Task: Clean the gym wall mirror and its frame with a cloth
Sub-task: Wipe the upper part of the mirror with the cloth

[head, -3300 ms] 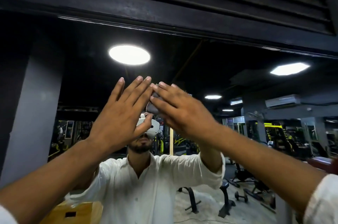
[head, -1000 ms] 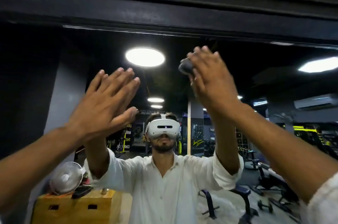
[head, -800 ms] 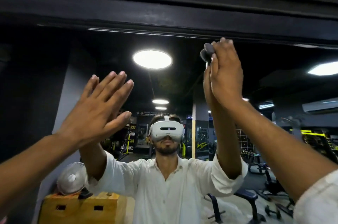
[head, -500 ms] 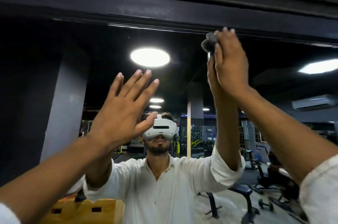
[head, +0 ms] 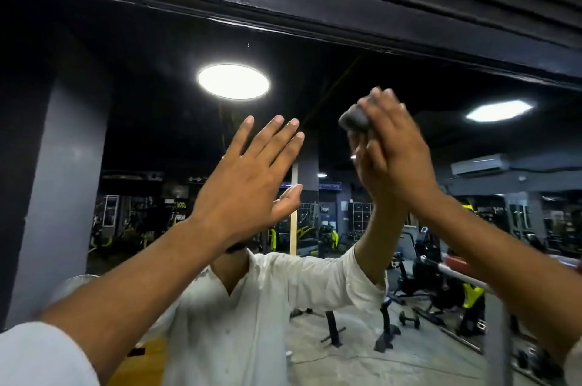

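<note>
Since the frame of half a second ago, the right hand (head: pixel 393 149) and the cloth (head: pixel 354 121) have been brought down from the top edge of the mirror (head: pixel 151 108), so that a band of dark glass is now seen between them and the frame (head: pixel 315 4). The left hand (head: pixel 248 187) has been shifted toward the middle of the glass, and the reflected face is now covered by it.

The cloth, dark and bunched into a small wad, is gripped under the curled fingertips of the right hand and pressed against the glass in the upper right part of the mirror, below the black frame and apart from it. Only its left end is seen past the fingers, and the hand is blurred by motion.

The left hand is held up flat, its fingers straight and slightly spread, with the thumb out to the right. Nothing is held in it. Whether the glass is touched by its palm cannot be told.

Reflected in the mirror are seen a round light (head: pixel 233 81) near the top edge, left of the cloth, a six-sided light (head: pixel 499 110) toward the upper right corner, an air conditioner (head: pixel 475 163) below that, a white shirt (head: pixel 267 307) at the bottom middle, a grey pillar (head: pixel 59 181) along the left edge and a dumbbell (head: pixel 409 319) on the floor at the lower right.
</note>
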